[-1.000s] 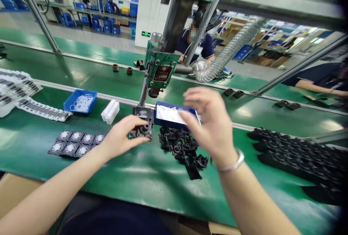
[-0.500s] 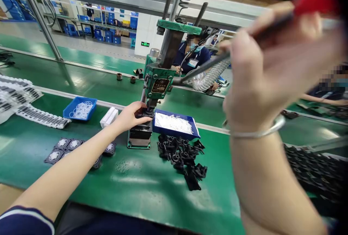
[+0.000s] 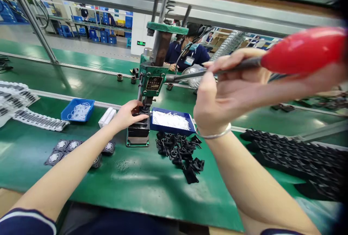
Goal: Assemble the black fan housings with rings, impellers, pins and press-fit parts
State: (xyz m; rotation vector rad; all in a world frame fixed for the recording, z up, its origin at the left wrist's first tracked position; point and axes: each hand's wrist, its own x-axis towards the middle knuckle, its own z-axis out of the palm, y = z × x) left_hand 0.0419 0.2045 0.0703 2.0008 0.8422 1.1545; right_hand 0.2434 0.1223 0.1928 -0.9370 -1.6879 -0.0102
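Note:
A green hand press (image 3: 154, 79) stands on the bench in front of me. My left hand (image 3: 131, 113) reaches under its ram, thumb and fingers closed about a dark plastic part (image 3: 145, 111) on the press block; the fingers hide much of it. At the right, my right hand (image 3: 231, 93) grips the press lever (image 3: 190, 75), a dark rod with a red knob (image 3: 301, 52) at its end. A heap of black plastic parts (image 3: 178, 150) lies to the right of the press base. Behind it sits a blue tray (image 3: 174, 131) of small white strips.
Left of the press are a white block (image 3: 107, 117), a blue bin of white rings (image 3: 87, 118), several small fans (image 3: 54, 158) and white-and-grey strips (image 3: 40, 119). Rows of black parts (image 3: 296, 159) fill the right. A co-worker (image 3: 187, 52) sits across the bench.
My right hand has come forward and left with the lever, bringing the red knob lower in view. My left hand stays at the press block. The view has shifted slightly.

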